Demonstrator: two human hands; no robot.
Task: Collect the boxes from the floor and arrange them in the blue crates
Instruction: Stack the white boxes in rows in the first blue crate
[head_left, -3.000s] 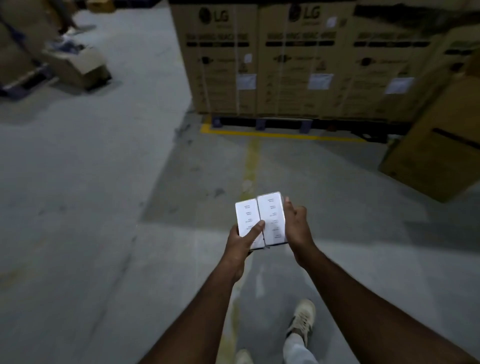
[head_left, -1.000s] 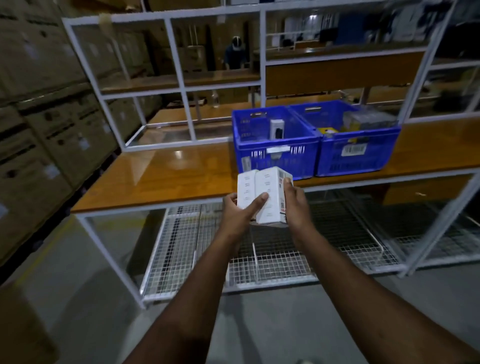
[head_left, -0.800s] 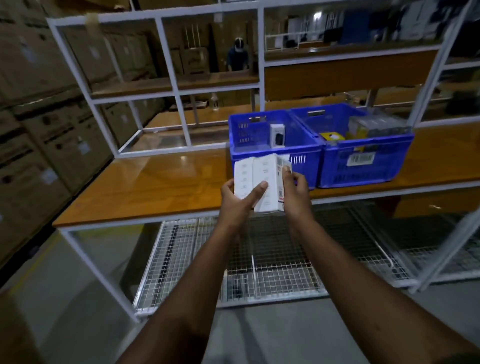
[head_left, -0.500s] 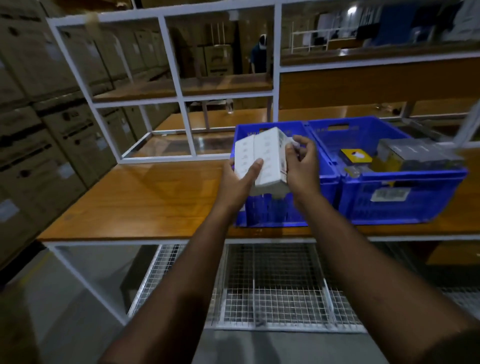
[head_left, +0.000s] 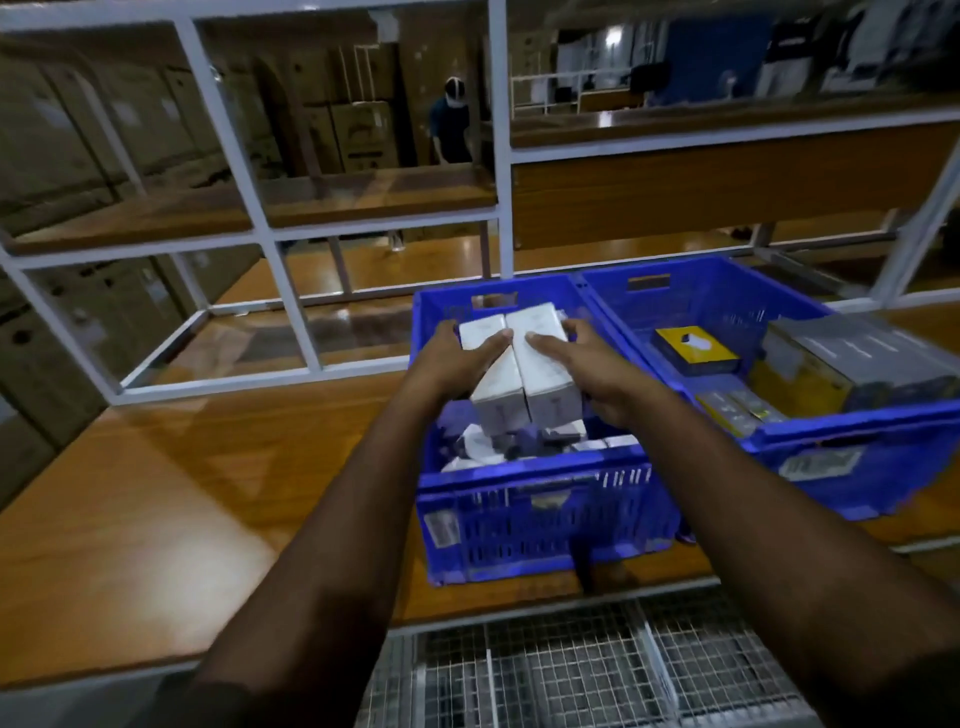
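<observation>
Now the two boxes (head_left: 519, 371), gripped between left hand (head_left: 457, 358) and right hand (head_left: 582, 364), are brought from chest height over the left crate (head_left: 530, 514), ready for lowering.

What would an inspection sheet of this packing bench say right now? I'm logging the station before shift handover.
Surface: wooden shelf top carrying both crates.
Job's things: two white boxes held side by side over the left blue crate; right blue crate holds a yellow-and-black box and grey boxes.
Clutter: loose packets under the white boxes, too blurred to name.
Grippers: left hand and right hand grip the boxes.
Cables: nothing seen.
Surroundings: white rack frame, stacked cartons, another person behind.
</observation>
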